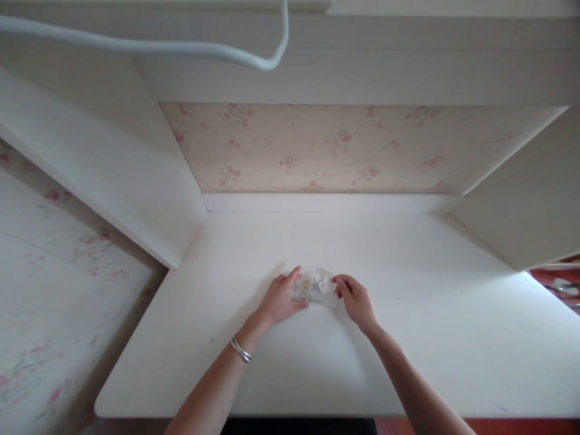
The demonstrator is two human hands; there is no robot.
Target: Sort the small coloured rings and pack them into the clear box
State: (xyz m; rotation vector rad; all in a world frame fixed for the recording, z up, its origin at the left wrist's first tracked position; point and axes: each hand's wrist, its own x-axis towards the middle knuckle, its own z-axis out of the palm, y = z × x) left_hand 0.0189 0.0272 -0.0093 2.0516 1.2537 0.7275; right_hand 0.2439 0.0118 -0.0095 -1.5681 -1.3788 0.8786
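Observation:
A small clear plastic case (pixel 312 289) is at the middle of the white desk, with little pale, yellowish and metallic pieces showing through it. My left hand (pixel 281 299) grips its left end, thumb along the near side and fingers on the far side. At the right end of the case is my right hand (pixel 356 297), its thumb and fingertips pinched together right by the edge. What lies between those fingertips is too small to make out. Whether the case's lid is open cannot be told.
The white desk (pixel 408 344) has a side panel (pixel 113 139) on the left and another (pixel 521 193) on the right. Overhead, a white cable (pixel 181 47) hangs below a shelf (pixel 362 75). Cutlery-like metal items (pixel 564 287) show at the far right.

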